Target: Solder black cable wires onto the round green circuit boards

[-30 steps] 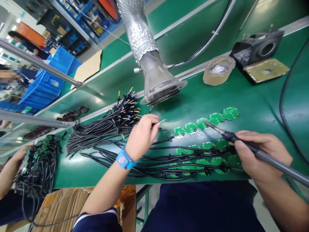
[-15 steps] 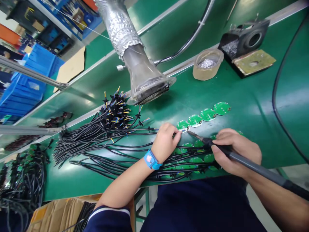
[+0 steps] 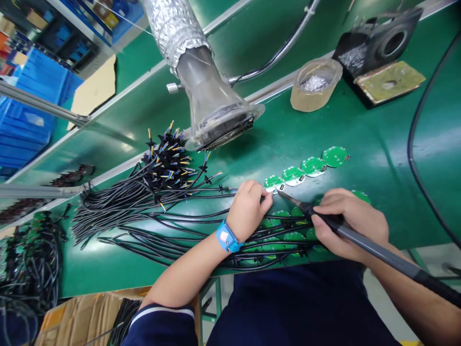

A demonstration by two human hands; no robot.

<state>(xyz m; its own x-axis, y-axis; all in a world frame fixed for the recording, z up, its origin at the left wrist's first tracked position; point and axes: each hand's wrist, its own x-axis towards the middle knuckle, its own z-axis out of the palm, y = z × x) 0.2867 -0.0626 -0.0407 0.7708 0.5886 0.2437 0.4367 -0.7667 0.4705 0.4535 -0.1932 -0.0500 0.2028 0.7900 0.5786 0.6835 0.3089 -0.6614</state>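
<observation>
right hand (image 3: 351, 223) gripping soldering iron (image 3: 363, 240) like a pen, tip touching the leftmost round green board (image 3: 272, 182) in the far row on the green bench (image 3: 378, 149) — left hand (image 3: 249, 209) fingers pinched at a wire end against that board, black cable pile (image 3: 144, 202) to its left.

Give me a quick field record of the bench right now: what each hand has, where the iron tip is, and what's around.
left hand: fingertips at the end circuit board of the upper row, pinching a wire there
right hand: grip on the soldering iron
iron tip: at that same board's edge
cable bundle: left of the hands, on the green bench
fume duct: above the cables
solder pot: far side
</observation>
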